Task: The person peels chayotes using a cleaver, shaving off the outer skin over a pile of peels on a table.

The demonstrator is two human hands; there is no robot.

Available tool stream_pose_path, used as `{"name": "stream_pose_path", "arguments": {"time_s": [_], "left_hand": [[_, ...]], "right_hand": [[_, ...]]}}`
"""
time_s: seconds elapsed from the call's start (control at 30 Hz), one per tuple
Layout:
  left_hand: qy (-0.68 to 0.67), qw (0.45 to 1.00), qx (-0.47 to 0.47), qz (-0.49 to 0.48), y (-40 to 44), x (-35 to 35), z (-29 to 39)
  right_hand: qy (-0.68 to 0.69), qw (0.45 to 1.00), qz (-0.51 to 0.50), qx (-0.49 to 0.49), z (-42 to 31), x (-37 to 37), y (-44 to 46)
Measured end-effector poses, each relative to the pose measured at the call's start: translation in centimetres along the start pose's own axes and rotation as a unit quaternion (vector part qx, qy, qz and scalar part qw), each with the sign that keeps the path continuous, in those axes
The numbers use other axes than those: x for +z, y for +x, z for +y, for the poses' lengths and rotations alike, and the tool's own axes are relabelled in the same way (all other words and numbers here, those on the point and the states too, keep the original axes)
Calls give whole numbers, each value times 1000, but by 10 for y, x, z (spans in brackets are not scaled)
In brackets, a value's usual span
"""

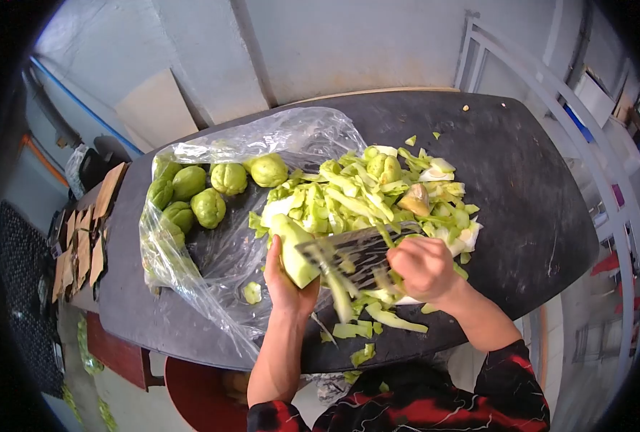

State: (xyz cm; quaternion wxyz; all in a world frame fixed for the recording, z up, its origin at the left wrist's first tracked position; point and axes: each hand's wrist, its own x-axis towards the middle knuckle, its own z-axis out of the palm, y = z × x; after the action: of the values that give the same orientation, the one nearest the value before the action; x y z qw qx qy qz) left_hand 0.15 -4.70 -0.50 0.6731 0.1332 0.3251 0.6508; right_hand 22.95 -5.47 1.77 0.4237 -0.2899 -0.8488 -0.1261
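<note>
My left hand [288, 282] is wrapped round a pale green, partly peeled chayote [295, 252], held upright over the near side of the dark table. My right hand [424, 268] is closed on the handle of a wide cleaver [356, 255], its blade blurred by motion and its tip side against the chayote. A strip of peel hangs by the blade. Behind both hands lies a heap of green peelings and cut pieces [356, 198]. Whole unpeeled chayotes [209, 208] sit in a clear plastic bag [190, 277] to the left.
The dark table [511, 187] has rounded edges. A red stool [205, 396] stands below its near edge, and cardboard pieces [82, 245] lie at the left. White railings [586, 129] run along the right. A pale wall is behind.
</note>
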Motion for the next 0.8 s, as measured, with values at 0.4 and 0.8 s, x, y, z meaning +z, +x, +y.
{"name": "stream_pose_path", "arguments": {"time_s": [0.4,0.8], "left_hand": [[-44,999,21,14,18,-16,10],[-85,993,78,-18,28,42,12]], "right_hand": [[224,905,-42,360,-22,-19,33],[237,922,14,305,-62,-5,36]]}}
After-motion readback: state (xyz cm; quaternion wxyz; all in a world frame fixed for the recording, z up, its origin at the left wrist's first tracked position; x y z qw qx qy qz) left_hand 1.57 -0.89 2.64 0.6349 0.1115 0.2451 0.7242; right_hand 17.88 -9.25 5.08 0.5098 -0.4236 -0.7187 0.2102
